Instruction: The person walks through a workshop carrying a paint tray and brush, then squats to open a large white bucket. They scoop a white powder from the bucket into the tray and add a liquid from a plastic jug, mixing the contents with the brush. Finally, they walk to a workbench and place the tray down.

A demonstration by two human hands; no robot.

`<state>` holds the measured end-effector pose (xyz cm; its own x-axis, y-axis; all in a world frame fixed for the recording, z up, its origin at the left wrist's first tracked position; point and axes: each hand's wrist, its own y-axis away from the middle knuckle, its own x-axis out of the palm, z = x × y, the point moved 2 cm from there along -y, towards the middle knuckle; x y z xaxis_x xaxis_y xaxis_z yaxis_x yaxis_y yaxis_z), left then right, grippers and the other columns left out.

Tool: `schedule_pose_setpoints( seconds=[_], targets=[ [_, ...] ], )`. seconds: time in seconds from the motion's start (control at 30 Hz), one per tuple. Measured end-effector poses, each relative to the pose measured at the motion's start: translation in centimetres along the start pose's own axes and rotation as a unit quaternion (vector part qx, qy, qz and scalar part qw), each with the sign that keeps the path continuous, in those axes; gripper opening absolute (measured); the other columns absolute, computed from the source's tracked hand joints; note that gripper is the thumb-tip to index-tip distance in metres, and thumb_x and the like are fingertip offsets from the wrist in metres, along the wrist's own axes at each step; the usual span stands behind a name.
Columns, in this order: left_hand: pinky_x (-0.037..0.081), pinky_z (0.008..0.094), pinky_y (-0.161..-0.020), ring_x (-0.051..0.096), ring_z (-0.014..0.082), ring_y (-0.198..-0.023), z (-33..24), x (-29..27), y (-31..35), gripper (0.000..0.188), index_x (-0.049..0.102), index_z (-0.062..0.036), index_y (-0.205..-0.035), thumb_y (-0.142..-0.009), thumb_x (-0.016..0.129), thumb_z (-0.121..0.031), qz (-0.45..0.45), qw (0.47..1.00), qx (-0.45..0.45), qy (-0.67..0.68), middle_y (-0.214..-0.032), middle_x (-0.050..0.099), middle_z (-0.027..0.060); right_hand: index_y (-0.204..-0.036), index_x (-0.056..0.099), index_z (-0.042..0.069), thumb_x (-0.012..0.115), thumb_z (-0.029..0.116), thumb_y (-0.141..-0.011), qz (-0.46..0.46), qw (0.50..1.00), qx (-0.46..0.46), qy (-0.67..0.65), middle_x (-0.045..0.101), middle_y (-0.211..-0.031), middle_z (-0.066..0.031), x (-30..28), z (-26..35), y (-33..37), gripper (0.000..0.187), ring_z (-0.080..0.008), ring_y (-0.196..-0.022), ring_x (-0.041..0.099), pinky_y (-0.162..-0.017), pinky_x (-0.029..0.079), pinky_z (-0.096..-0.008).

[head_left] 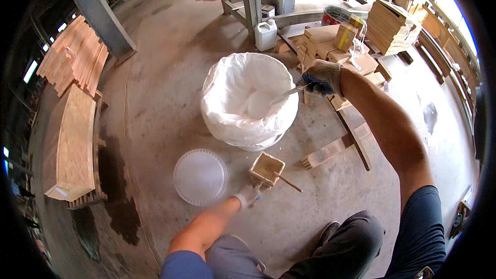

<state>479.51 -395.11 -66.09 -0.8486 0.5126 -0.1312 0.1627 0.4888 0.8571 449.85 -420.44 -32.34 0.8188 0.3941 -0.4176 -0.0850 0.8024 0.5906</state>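
A large white bucket (281, 135) with a white plastic liner (227, 93) stands before me on the floor. My right hand (321, 78), in a grey and dark blue glove, is closed round the handle of a long pale tool (285, 94). The tool slants over the rim into the bucket; its far end is hard to tell from the white inside. Lower down, my gloved left hand (249, 194) grips the near left side of a small square container (267, 167), crusted beige. A thin stick (289, 182) leans out of it. A round translucent lid (200, 177) lies left of the container.
Stacked wood pieces (320, 41) and a timber block (336, 151) lie right of the bucket. Behind stand a white jug (266, 35) and a metal frame (251, 5). Plank stacks (75, 144) and a steel post (98, 13) are on the left.
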Motion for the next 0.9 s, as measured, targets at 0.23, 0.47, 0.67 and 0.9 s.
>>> schedule_pose_setpoints(
  seconds=[0.23, 0.47, 0.67, 0.9],
  targets=[
    [0.056, 0.0445, -0.062, 0.064, 0.0265, -0.058, -2.5, -1.5, 7.1, 0.051, 0.068, -0.0006, -0.113, -0.11, 0.053, -0.05, 0.001, 0.996, 0.045, -0.073, -0.078, 0.066, 0.0135, -0.078, 0.073, 0.007, 0.075, 0.02, -0.094, 0.022, 0.991, -0.007, -0.135, 0.064, -0.067, -0.0031, -1.9, -2.5, 2.0, 0.021, -0.0139, -0.049, 0.055, -0.043, 0.041, -0.0327],
    [0.045, 0.0318, -0.044, 0.057, 0.0139, -0.054, -3.4, -4.4, 17.4, 0.024, 0.068, -0.0064, -0.101, -0.099, 0.071, -0.03, -0.023, 0.981, 0.179, -0.074, -0.07, 0.058, 0.0009, -0.086, 0.077, 0.008, 0.073, 0.023, -0.097, 0.034, 0.984, -0.059, -0.165, 0.064, -0.07, -0.0011, -2.7, -3.8, 2.4, 0.02, -0.0128, -0.052, 0.057, -0.045, 0.043, -0.0303],
    [0.046, 0.0283, -0.041, 0.059, 0.0118, -0.051, -7.9, -7.8, 26.7, 0.022, 0.07, -0.0048, -0.105, -0.094, 0.081, -0.02, -0.023, 0.994, 0.075, 0.075, -0.079, 0.065, 0.0019, -0.112, 0.08, 0.008, 0.07, 0.02, -0.1, 0.027, 0.984, -0.043, -0.173, 0.062, -0.07, 0.0023, -2.2, -2.7, 3.9, 0.02, -0.0085, -0.05, 0.05, -0.042, 0.037, -0.0247],
    [0.046, 0.0261, -0.043, 0.057, 0.0126, -0.05, -11.4, -15.6, 29.7, 0.031, 0.065, -0.0034, -0.113, -0.09, 0.081, -0.017, -0.095, 0.97, 0.223, 0.019, -0.079, 0.064, 0.0034, -0.104, 0.079, 0.008, 0.072, 0.022, -0.098, 0.035, 0.985, -0.062, -0.158, 0.064, -0.072, -0.0008, -2.0, -1.4, 4.9, 0.017, -0.012, -0.051, 0.053, -0.045, 0.041, -0.029]
  ],
)
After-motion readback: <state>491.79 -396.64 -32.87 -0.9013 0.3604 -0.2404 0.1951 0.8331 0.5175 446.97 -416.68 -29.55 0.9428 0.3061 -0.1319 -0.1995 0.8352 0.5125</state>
